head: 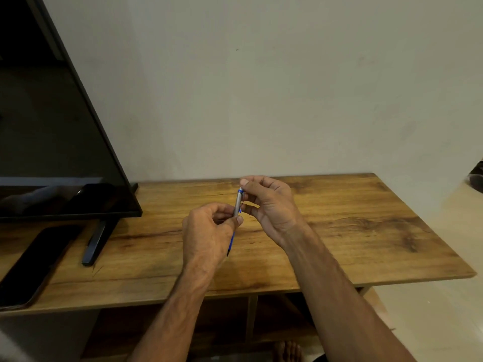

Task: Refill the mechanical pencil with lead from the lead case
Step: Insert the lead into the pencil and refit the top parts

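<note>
The mechanical pencil (238, 203) has a silver upper barrel and a blue lower part, and it stands almost upright above the wooden table (339, 231). My left hand (209, 231) grips it around the middle, thumb on the barrel. My right hand (269, 205) pinches the top end of the pencil between thumb and fingers, at the blue cap. The pencil's lower blue tip (231, 244) pokes out below my left hand. No lead case is visible; whether anything small lies inside my right hand is hidden.
A black television (52, 126) stands at the left on a black foot (95, 241). A dark phone (34, 265) lies flat near the table's left front edge. A bare foot (287, 351) shows on the floor under the table. A pale wall rises behind.
</note>
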